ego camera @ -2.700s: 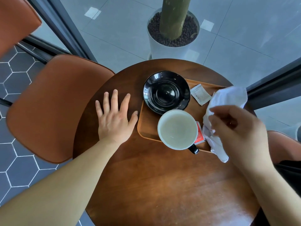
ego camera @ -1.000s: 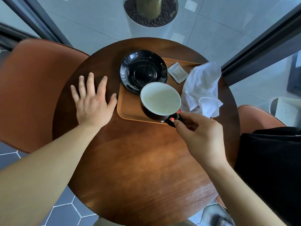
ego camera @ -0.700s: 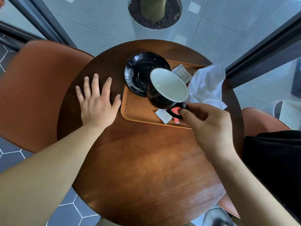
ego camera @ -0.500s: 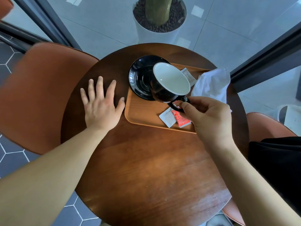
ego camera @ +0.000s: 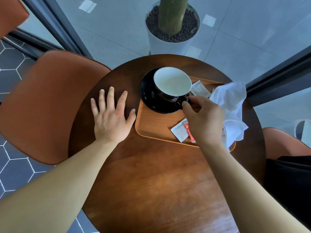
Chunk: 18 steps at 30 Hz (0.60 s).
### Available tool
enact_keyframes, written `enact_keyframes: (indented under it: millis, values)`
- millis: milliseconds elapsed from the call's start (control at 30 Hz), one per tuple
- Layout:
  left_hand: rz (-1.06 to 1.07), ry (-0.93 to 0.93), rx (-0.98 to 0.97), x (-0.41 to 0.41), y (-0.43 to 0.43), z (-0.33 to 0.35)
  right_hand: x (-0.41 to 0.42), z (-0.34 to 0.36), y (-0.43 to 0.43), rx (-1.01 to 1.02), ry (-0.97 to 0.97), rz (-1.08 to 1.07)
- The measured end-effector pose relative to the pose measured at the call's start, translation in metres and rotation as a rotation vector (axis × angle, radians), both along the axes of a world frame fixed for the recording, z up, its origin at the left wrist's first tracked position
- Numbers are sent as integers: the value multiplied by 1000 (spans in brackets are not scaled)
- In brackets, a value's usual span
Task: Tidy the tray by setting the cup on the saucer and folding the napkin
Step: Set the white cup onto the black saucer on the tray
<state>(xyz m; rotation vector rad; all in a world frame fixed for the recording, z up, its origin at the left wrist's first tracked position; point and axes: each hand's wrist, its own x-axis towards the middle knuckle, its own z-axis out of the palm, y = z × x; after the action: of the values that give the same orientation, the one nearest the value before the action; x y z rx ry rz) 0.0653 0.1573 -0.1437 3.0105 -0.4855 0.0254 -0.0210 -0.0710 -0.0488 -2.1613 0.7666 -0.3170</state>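
Note:
A black cup [ego camera: 171, 84] with a white inside sits upright over the black saucer [ego camera: 149, 98], at the far left corner of the wooden tray [ego camera: 151, 126]. My right hand [ego camera: 203, 120] pinches the cup's handle from the right. Whether the cup's base touches the saucer I cannot tell. A crumpled white napkin [ego camera: 230, 105] lies on the tray's right side, partly behind my right hand. My left hand [ego camera: 111, 116] rests flat on the round table [ego camera: 151, 182], fingers spread, just left of the tray.
Two white packets [ego camera: 200, 89] [ego camera: 179, 133] and a red packet [ego camera: 189, 132] lie on the tray. A brown chair [ego camera: 47, 105] stands at the left, another chair [ego camera: 284, 143] at the right. A white planter [ego camera: 170, 29] stands behind the table.
My right hand let go of the napkin, took the cup by its handle, lifted it off the packets and carried it back and left over the saucer. My left hand stayed flat.

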Motion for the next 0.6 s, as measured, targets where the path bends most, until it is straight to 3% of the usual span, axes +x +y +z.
enact_keyframes:
  millis: [167,600]
  values:
    - [6,3,8,0,0,-1,4,-10,8,-44,-39,-16]
    - [2,-8,-4,0,0,-1,-1,-14,9,-89,86,24]
